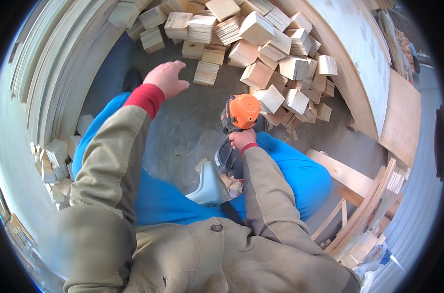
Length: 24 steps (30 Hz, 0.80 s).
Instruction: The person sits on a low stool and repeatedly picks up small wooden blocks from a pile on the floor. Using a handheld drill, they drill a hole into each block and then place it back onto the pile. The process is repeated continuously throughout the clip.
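Observation:
A pneumatic nailer [245,110] with an orange cap and dark body is in my right hand [244,139], held over the floor between my knees. Its lower parts are partly hidden by my hand and sleeve. My left hand [167,78] is stretched forward, empty, with thumb and fingers apart. Just beyond its fingertips lies a block of layered plywood [206,73], and I see a gap between them. A large heap of similar plywood blocks [256,29] spreads from there to the right, tumbled at many angles.
Stacked plywood sheets [68,73] stand along the left, and another stack [354,47] rises at the right. Under me is a pale plastic seat [209,186]. Boards and offcuts [357,216] lie to the lower right. More blocks [57,157] sit by my left leg.

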{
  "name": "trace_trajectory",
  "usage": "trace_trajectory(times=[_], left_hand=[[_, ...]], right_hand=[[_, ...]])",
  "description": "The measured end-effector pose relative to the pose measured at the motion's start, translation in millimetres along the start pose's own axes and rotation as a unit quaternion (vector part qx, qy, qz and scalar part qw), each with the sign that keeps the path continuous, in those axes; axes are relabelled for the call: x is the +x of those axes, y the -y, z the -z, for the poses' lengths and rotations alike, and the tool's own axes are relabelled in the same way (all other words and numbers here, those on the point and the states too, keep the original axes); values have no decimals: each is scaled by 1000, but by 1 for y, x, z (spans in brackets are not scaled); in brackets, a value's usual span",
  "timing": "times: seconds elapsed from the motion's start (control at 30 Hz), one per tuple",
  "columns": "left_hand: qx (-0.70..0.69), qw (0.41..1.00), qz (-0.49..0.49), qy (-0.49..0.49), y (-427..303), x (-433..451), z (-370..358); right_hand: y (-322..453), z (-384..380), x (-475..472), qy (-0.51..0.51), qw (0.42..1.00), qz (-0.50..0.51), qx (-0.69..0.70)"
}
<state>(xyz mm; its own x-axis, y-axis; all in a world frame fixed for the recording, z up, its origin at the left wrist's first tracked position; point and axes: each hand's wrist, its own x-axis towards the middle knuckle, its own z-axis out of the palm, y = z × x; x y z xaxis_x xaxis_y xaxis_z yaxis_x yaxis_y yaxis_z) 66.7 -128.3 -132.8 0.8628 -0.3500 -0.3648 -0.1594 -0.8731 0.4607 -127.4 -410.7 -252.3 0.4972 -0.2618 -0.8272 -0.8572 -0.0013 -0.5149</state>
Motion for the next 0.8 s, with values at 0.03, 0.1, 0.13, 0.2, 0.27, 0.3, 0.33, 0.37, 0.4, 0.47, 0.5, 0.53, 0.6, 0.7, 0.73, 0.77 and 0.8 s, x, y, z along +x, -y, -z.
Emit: trace_trajectory(times=[0.03,0.1,0.13,0.2,0.27,0.3,0.33,0.37,0.4,0.47,0.5,0.53,0.6,0.7,0.73,0.77,0.8], left_hand=[[7,1000,5,-9,0,10,-15],[22,999,16,-24,2,28,-47],[-7,999,35,-11,3,36,-62],[-35,998,38,-21,3,50,-91],[-74,996,54,-16,2,70,-114],[-69,996,49,-31,2,78,-125],[-65,996,42,-50,1,85,-135],[-58,995,47,-58,2,92,-143],[-68,995,45,-56,4,99,-150],[-55,997,23,-54,6,109,-163],[-47,997,15,-52,8,111,-168],[-35,999,19,-28,10,111,-173],[-14,999,32,22,14,106,-181],[63,998,-26,6,16,81,-193],[60,998,-21,2,16,76,-196],[72,997,-27,-2,15,71,-198],[84,996,-26,2,14,65,-199]], right_hand=[[1,1,4,-8,1000,-9,-15],[-2,2,9,-21,999,-25,-44],[-3,3,12,-24,995,-47,-88],[-9,1,16,-50,989,-10,-137],[-13,1,17,-50,988,-14,-142],[-14,1,18,-50,988,-15,-145],[-15,1,16,-53,987,-4,-149],[-15,1,15,-56,986,9,-154],[-14,4,14,-42,981,12,-187],[-12,6,14,-41,986,8,-160],[-11,7,14,-38,987,3,-156],[-10,9,15,-35,988,-2,-151],[-10,12,16,-30,989,-10,-141],[-12,16,18,-20,989,-6,-147],[-13,16,19,-21,990,-4,-141],[-14,15,19,-22,990,0,-139],[-15,15,19,-24,990,3,-137]])
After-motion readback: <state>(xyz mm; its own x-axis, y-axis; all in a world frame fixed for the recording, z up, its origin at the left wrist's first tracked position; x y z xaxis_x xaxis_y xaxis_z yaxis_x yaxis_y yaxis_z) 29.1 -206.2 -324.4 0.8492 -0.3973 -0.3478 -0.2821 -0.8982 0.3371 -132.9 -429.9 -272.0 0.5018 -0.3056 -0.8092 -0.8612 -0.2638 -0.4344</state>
